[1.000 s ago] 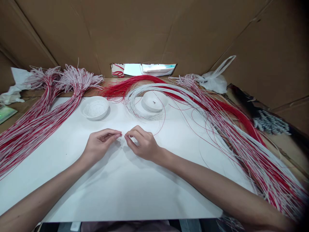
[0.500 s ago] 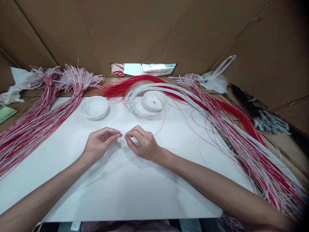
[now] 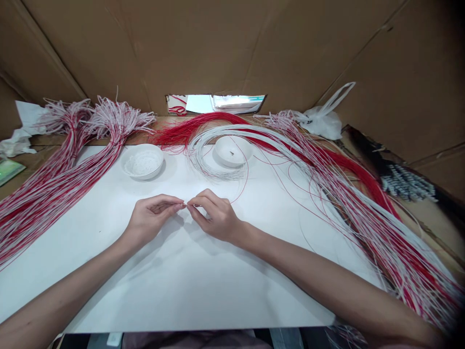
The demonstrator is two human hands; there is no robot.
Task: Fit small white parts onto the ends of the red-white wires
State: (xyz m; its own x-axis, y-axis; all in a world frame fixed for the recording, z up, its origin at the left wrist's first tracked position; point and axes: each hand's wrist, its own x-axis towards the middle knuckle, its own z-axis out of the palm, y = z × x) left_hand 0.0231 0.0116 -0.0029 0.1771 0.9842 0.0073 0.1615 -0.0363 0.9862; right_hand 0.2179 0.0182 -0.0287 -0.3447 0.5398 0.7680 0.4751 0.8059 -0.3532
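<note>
Over the middle of the white tabletop (image 3: 170,295), my left hand (image 3: 150,218) and my right hand (image 3: 216,215) meet almost fingertip to fingertip. My right hand is closed in a pinch on a thin red wire (image 3: 244,186), which curves away behind the fingers toward the bowls. The thumb and forefinger of my left hand are pressed together too, at a tiny piece between the hands that is too small to name. Beyond my left hand stands a white bowl (image 3: 160,167) of white material. A second white bowl (image 3: 221,154) holds a small dark bit.
Bundles of red and white wires (image 3: 83,160) with white, coiled-looking ends lie at the left. Loose white wires (image 3: 218,131), a red bundle (image 3: 214,118) and a mixed bundle (image 3: 348,194) run along the back and right. A plastic bag (image 3: 323,121) sits before the cardboard wall (image 3: 203,48).
My left fingertips have moved slightly right, closing the small gap to my right fingertips. My right hand has barely moved, and the bowls and bundles stay where they were.
</note>
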